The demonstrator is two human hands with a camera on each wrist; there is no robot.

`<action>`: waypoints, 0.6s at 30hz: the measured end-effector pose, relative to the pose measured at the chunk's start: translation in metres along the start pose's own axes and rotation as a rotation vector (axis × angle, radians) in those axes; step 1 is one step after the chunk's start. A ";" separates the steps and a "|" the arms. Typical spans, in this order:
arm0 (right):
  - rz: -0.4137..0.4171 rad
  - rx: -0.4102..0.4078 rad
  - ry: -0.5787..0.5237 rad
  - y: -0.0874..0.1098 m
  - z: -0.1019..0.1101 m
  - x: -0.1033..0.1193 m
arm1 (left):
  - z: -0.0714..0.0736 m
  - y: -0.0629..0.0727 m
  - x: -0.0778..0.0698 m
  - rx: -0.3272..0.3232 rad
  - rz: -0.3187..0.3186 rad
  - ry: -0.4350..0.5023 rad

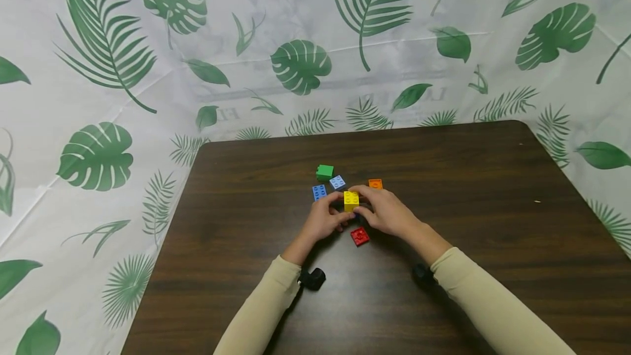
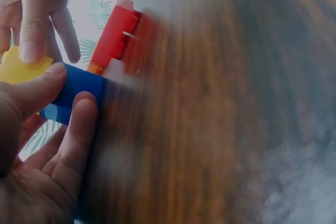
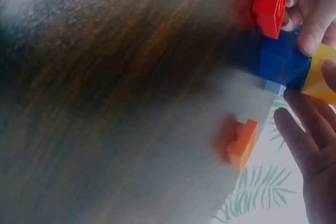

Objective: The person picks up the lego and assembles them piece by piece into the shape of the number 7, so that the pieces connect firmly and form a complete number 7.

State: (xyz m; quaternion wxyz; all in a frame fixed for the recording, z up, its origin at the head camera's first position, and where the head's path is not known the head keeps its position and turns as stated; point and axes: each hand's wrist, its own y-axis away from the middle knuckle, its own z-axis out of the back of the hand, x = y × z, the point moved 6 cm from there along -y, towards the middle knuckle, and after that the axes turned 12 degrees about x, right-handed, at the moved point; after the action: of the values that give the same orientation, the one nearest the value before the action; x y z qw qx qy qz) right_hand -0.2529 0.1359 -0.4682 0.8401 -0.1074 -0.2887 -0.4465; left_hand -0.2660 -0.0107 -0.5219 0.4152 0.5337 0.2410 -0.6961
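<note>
A yellow toy building brick (image 1: 351,200) sits against a dark blue brick (image 2: 79,86), between both hands near the tabletop. My left hand (image 1: 321,220) pinches the blue brick, its thumb lying near the seam with the yellow one. From the other side, my right hand (image 1: 389,212) holds the yellow brick between thumb and fingers. In the head view most of the dark blue brick is hidden under the yellow. Whether the two are fully pressed together, I cannot tell. Closest to the hands on the near side lies a red brick (image 1: 360,236), studs not facing up.
Beyond the hands lie a green brick (image 1: 325,172), a light blue brick (image 1: 337,182), a blue brick (image 1: 319,193) and an orange brick (image 1: 375,183). They rest on a dark wooden table (image 1: 256,179). A leaf-patterned white cloth (image 1: 246,97) hangs behind its far edge.
</note>
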 end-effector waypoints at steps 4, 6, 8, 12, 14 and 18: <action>0.009 -0.007 0.027 0.001 0.001 0.000 | -0.001 -0.001 0.000 0.000 -0.008 0.009; 0.014 -0.006 0.043 0.001 0.002 0.001 | -0.001 -0.001 0.000 0.001 -0.004 0.013; 0.020 -0.003 0.052 0.001 0.002 0.002 | -0.001 -0.001 0.000 0.004 0.004 0.014; 0.019 -0.001 0.063 0.001 0.002 0.002 | -0.001 -0.001 0.000 0.011 0.003 -0.003; 0.019 -0.002 0.072 0.001 0.002 0.002 | -0.001 -0.001 0.000 0.012 -0.001 -0.014; 0.017 -0.009 0.096 0.001 0.000 0.001 | -0.001 -0.002 0.001 0.012 -0.008 -0.029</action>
State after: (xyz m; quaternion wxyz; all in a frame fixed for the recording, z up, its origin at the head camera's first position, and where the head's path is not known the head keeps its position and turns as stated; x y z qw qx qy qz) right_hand -0.2520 0.1358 -0.4673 0.8562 -0.0920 -0.2450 -0.4455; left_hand -0.2668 -0.0093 -0.5231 0.4128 0.5251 0.2329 -0.7068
